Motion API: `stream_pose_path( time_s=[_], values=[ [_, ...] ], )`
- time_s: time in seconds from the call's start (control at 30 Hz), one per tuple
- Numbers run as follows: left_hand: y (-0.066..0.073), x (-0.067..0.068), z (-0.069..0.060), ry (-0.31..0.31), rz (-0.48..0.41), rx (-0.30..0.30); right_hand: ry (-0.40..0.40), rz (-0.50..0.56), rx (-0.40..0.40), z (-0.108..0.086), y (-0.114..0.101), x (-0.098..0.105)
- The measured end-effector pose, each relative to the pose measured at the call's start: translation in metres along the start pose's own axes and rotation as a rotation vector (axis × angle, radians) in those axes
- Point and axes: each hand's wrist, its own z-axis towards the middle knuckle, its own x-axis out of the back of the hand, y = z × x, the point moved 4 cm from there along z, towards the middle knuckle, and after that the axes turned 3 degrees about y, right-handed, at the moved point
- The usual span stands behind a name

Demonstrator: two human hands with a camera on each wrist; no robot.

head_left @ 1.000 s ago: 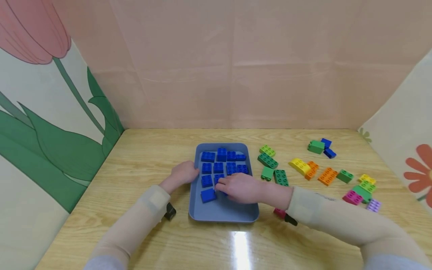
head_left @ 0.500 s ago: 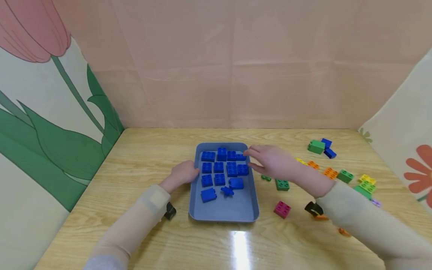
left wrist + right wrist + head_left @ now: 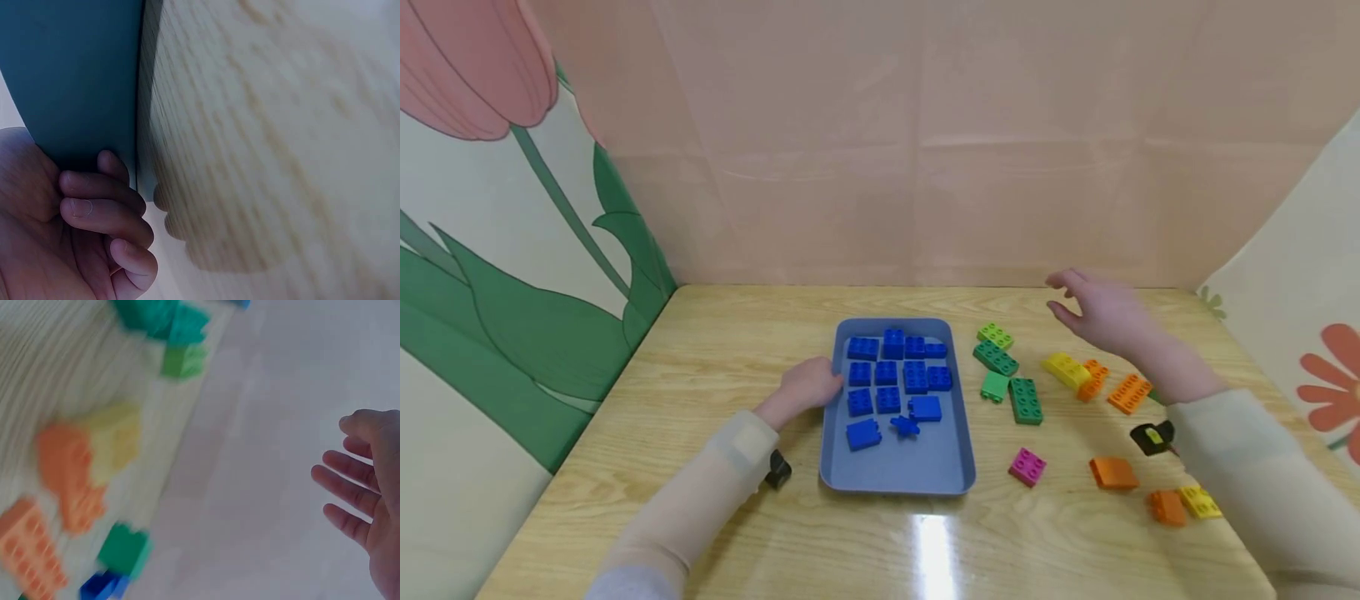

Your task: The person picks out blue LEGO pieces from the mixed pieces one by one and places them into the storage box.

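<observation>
My left hand holds the left rim of a blue-grey tray. In the left wrist view its fingers are curled against the outer wall. Inside the tray lie several blue toy bricks in loose rows, and a small blue star-like piece lies near the lower middle. My right hand is in the air over the far right of the table, fingers apart and holding nothing. Below it in the right wrist view are a green brick and a blue brick, both hidden in the head view.
Right of the tray lie green bricks, a yellow brick, orange bricks and a magenta brick. Another orange brick lies nearer the front. A pink wall cover rises behind the wooden table.
My right hand has left the tray and moved to the far right, uncovering a flat blue brick and the star-like piece inside it. My left hand stays on the rim.
</observation>
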Motion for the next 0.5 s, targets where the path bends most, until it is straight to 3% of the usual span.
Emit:
stream_pose_path(
  time_s=[0.1,0.33,0.5],
  values=[
    [-0.001,-0.001,0.001,-0.002,-0.005,0.003,-0.058,-0.002,-0.092,-0.008,0.029,-0.005],
    [-0.003,-0.003,0.003,0.001,-0.013,0.003,-0.284,0.004,-0.358,-0.034,0.1,-0.018],
    [-0.003,-0.002,0.0,-0.005,-0.022,0.004,-0.384,-0.013,-0.488,-0.056,0.132,-0.028]
  ],
)
